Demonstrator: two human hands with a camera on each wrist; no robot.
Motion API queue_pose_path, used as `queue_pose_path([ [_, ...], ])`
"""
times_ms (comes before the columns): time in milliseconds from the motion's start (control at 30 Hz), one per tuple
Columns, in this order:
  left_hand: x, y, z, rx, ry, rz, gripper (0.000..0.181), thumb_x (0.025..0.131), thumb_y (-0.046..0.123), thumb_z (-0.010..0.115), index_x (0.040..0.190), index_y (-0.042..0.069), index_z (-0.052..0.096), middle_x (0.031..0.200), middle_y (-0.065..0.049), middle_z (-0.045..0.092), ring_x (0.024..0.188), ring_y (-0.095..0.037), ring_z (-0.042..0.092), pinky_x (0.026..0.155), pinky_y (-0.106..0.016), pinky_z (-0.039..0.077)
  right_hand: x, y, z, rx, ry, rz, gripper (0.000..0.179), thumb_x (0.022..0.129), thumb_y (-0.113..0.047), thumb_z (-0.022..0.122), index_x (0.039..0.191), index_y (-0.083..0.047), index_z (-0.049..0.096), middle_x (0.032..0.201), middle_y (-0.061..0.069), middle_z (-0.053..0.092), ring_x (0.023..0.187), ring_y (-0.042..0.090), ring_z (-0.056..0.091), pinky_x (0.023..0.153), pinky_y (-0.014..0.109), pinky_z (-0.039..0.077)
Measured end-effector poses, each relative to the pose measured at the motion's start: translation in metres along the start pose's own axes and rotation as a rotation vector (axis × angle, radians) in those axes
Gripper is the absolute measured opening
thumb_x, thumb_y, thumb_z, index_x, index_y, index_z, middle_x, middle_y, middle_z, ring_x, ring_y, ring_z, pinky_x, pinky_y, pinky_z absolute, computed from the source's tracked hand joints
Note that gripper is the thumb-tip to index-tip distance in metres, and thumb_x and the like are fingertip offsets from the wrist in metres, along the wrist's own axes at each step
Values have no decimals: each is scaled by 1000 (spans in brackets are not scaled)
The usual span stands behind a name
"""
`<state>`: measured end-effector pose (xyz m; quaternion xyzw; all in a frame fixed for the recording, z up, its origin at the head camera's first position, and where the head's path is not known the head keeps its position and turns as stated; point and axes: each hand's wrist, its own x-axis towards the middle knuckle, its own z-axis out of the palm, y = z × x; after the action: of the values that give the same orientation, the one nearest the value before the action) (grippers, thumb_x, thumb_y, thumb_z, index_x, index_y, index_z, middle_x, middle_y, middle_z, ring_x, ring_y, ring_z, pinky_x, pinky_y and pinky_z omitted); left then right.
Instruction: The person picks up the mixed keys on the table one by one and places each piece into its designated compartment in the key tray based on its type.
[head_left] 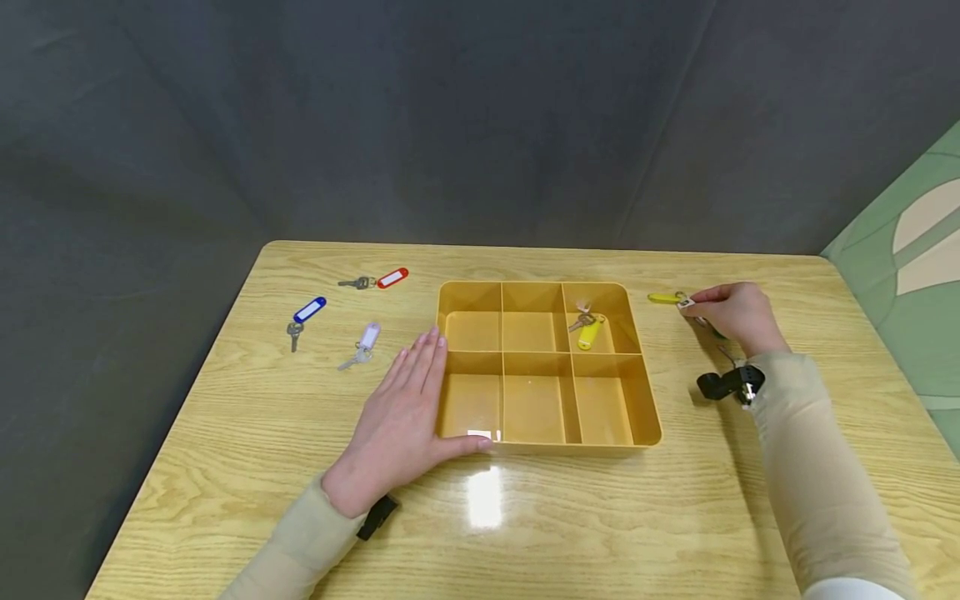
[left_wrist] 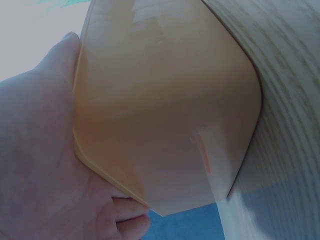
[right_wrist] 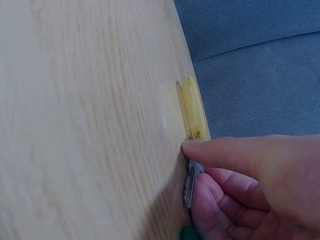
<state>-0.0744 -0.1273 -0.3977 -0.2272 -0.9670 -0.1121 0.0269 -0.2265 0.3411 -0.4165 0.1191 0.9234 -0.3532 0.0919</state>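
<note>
My right hand (head_left: pixel 741 317) pinches a key (right_wrist: pixel 191 182) between thumb and fingers at the table's right side. A yellow tag (right_wrist: pixel 193 107) hangs on that key's ring and lies at the tabletop in the right wrist view. My left hand (head_left: pixel 401 417) rests against the near left corner of a yellow divided box (head_left: pixel 532 447), fingers straight along its left rim and thumb on the front rim. In the left wrist view the box's outer wall (left_wrist: pixel 165 100) fills the middle. Another yellow-tagged key (head_left: pixel 591 332) lies in the box's far right compartment.
Left of the box lie keys with a red tag (head_left: pixel 392 278), a blue tag (head_left: pixel 310 310) and a pale lilac tag (head_left: pixel 369 337). A green item (right_wrist: pixel 189 233) shows partly beneath my right hand. A dark grey partition (head_left: pixel 480 125) stands behind the table.
</note>
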Motion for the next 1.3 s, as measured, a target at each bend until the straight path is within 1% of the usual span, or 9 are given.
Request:
queue_pose_path([
  [67,0,0,0,-1,-4,-3,130,80,90,48,161,-4,9,168,-19,6,154,-28,1,124,-39,6,0,0,0,1,1,-3,49,92,-32,78,120,7,68,110,16,66,92,28,52,73,34,45],
  [200,0,0,0,-11,-6,-3,130,80,88,52,161,-4,8,168,-19,5,154,-28,2,124,-39,6,0,1,0,2,3,-9,48,92,-31,78,120,7,67,112,18,64,92,28,52,73,33,45],
  [300,0,0,0,-10,-6,-1,130,80,89,50,161,-4,7,169,-18,3,154,-29,3,124,-39,6,-1,3,0,-2,9,-13,47,92,-31,78,120,6,67,114,19,64,92,27,52,73,32,45],
  [433,0,0,0,-18,-14,-4,130,80,89,50,161,-3,7,168,-15,-2,154,-27,0,124,-38,4,-3,4,0,-10,21,-23,46,92,-31,78,119,5,67,109,16,67,90,25,53,70,29,46],
  [533,0,0,0,-18,-21,-9,129,80,89,49,161,-3,6,168,-15,-3,154,-26,-2,124,-37,3,-4,4,1,-9,27,-29,44,92,-29,78,118,4,67,105,13,67,89,24,53,68,27,46],
  [733,1,0,0,-4,-22,-11,130,80,91,44,161,-3,5,169,-16,-1,155,-29,3,124,-39,5,-5,5,3,-3,42,-35,42,93,-28,77,118,3,66,100,9,68,85,21,55,67,26,46],
  [900,0,0,0,-4,-15,-9,129,80,91,45,161,-3,7,168,-15,-2,154,-30,5,124,-39,5,-6,5,4,-11,58,-61,40,94,-28,76,116,4,67,96,7,70,80,18,57,62,23,47],
  [1167,0,0,1,-8,-15,-12,130,80,89,49,161,-2,5,169,-14,-3,154,-30,6,124,-39,5,-8,5,5,37,54,-54,40,95,-23,74,121,7,68,94,3,73,75,8,62,60,19,52],
  [1300,0,1,0,-6,-21,-16,130,80,90,48,161,-2,4,168,-13,-5,155,-30,5,124,-38,5,-10,6,5,43,55,-60,41,96,-25,73,122,7,69,95,4,74,75,6,62,60,18,52],
])
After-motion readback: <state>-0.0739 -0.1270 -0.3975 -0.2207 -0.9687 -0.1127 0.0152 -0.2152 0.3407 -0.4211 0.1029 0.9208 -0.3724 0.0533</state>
